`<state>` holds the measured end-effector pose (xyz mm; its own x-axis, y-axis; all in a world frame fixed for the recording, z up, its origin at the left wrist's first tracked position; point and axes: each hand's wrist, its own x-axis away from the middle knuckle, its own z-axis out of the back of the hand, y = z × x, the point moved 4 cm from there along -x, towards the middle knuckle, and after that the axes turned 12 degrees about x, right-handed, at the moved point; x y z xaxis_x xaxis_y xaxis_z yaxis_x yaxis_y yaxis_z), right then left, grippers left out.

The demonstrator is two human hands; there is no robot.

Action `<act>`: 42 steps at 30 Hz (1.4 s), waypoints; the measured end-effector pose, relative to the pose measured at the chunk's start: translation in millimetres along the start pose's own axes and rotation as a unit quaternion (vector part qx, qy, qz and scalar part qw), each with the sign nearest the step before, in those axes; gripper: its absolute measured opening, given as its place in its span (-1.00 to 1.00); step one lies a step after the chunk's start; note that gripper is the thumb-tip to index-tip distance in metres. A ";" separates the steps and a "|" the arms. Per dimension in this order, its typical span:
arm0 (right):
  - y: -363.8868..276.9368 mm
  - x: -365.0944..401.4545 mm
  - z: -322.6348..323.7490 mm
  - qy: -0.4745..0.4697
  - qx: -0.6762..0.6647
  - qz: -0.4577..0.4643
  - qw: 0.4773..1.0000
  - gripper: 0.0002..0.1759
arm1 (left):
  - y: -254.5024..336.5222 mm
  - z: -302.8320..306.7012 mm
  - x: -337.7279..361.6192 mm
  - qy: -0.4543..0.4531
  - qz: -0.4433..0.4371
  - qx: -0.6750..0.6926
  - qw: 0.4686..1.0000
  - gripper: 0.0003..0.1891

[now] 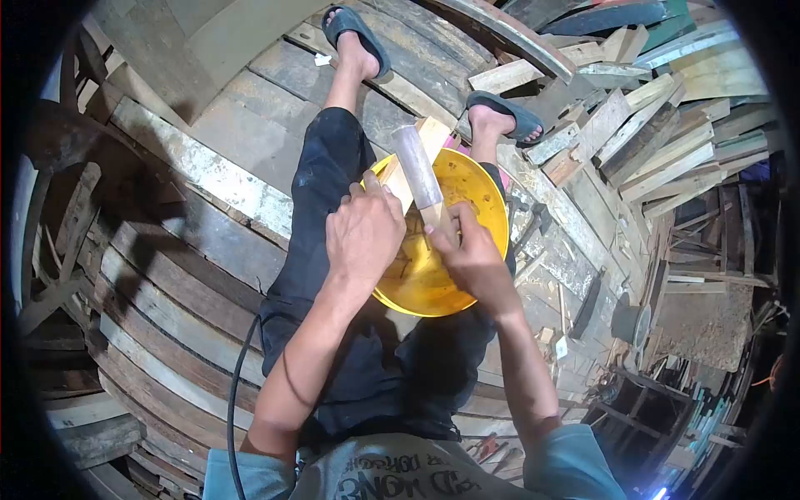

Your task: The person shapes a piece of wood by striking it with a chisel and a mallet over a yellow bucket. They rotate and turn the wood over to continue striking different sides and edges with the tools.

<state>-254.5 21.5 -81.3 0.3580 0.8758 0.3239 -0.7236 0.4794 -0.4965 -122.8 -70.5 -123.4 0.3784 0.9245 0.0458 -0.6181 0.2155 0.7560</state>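
A yellow basin [487, 196] rests between the person's legs, with dark bits on its inner wall. My left hand [365, 225] is closed around a pale wooden piece [431, 137] that slants up to the right over the basin. In my right hand [473, 254] is the wooden handle of a tool with a wide grey blade [417, 165]; its fingers are wrapped round the handle. The blade points up and lies across or just over the wooden piece; whether they touch is unclear.
Wood offcuts [658, 150] are heaped at the right. Curved planks [183, 312] run along the left. A black cable [233, 400] hangs by the left arm. Sandalled feet [358, 62] rest on the plank floor [267, 108]. Wood shavings lie right of the basin.
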 end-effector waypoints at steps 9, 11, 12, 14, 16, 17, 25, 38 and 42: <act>-7.1 43.4 -29.1 -0.013 0.174 -0.135 0.975 -0.51 | -2.8 -3.6 0.5 0.020 -0.002 0.015 1.000 -0.58; -14.8 33.9 -26.8 0.023 0.203 -0.097 0.974 -0.51 | -0.9 -3.5 1.7 0.022 -0.006 0.012 1.000 -0.58; -17.5 17.9 -24.3 0.053 0.218 -0.084 0.971 -0.51 | -2.2 -5.9 2.1 0.023 -0.011 0.001 1.000 -0.58; -23.5 -18.1 -17.0 0.099 0.223 -0.066 0.967 -0.51 | -1.3 -4.5 0.2 0.029 -0.013 -0.015 0.999 -0.59; -32.7 -53.3 -3.5 0.113 0.232 -0.061 0.964 -0.50 | -0.8 -2.7 -5.8 0.014 0.001 -0.014 1.000 -0.60; -33.6 -60.1 -1.3 0.106 0.252 -0.060 0.960 -0.49 | -0.1 -0.8 -7.5 0.009 -0.012 -0.028 0.999 -0.67; -5.3 33.5 -11.6 0.012 0.250 -0.086 0.964 -0.61 | -5.3 -11.3 3.4 0.056 -0.017 0.010 0.998 -0.57; -6.3 19.4 -0.7 -0.005 0.227 -0.127 0.966 -0.59 | -5.2 -12.0 4.6 0.058 -0.018 -0.010 0.998 -0.59; -14.0 -27.9 12.7 0.150 0.218 0.083 0.961 -0.57 | 0.9 -9.7 7.4 0.040 -0.033 -0.033 0.998 -0.58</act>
<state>-261.8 -10.4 -73.2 0.3229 0.9464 -0.0106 -0.9406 0.3196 -0.1147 -127.2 -60.4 -128.7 0.3640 0.9296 -0.0568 -0.6392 0.2937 0.7107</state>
